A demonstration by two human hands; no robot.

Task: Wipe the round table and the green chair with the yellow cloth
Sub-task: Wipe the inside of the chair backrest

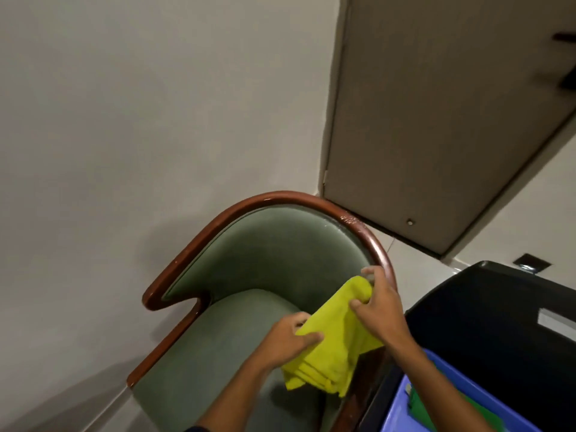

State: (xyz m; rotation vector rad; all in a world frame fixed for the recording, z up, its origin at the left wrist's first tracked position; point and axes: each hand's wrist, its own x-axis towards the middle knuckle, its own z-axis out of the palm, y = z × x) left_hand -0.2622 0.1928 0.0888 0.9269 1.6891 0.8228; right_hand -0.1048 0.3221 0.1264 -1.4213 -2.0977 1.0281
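The green chair (249, 263) with a curved brown wooden frame stands against the wall, in the lower middle of the view. Above its seat hangs the yellow cloth (333, 344), bunched and partly folded, held between both hands. My left hand (288, 339) pinches the cloth's lower left edge. My right hand (378, 304) grips its upper end beside the chair's right armrest. The black round table (486, 322) sits at the right edge, only partly in view.
A blue plastic basket (467, 400) with something green inside rests on the table at the lower right. A closed door (436, 126) is behind the chair on the right. A pale wall fills the left, and light floor tiles run below it.
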